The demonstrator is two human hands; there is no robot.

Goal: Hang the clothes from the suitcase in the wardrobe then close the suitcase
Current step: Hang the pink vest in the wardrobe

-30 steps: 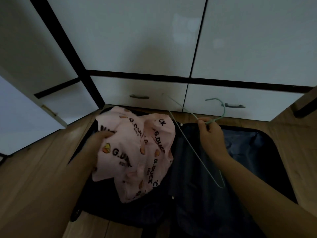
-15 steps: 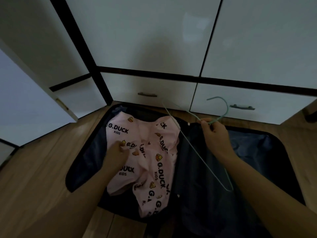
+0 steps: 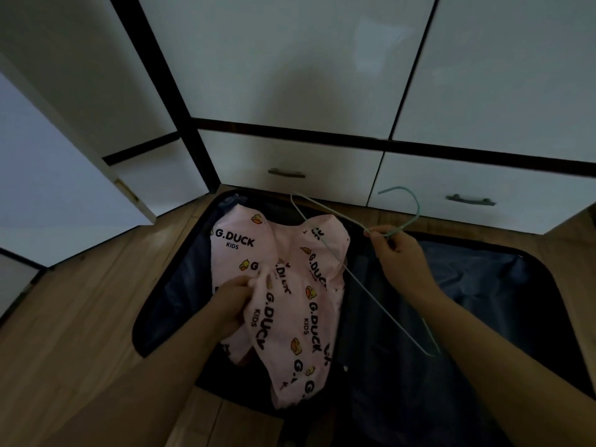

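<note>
My left hand (image 3: pixel 230 304) bunches the pink duck-print cotton garment (image 3: pixel 290 298); my right hand (image 3: pixel 401 259) pinches the thin mint wire hanger (image 3: pixel 364 287). Its end could snag the crumpled fabric.

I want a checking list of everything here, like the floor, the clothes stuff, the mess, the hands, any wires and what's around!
Surface: wooden floor, the open suitcase lying flat on it.
Job's things: pink garment printed with ducks and "G.DUCK KIDS", crumpled in the suitcase's left half; pale green wire hanger, held above the suitcase, its hook pointing towards the drawers.
Clutter: nothing seen.
Grippers: left hand grips the garment's fabric; right hand pinches the hanger at its neck.
Cables: nothing seen.
Surroundings: white wardrobe doors, two drawers with handles, an open door at left.
</note>
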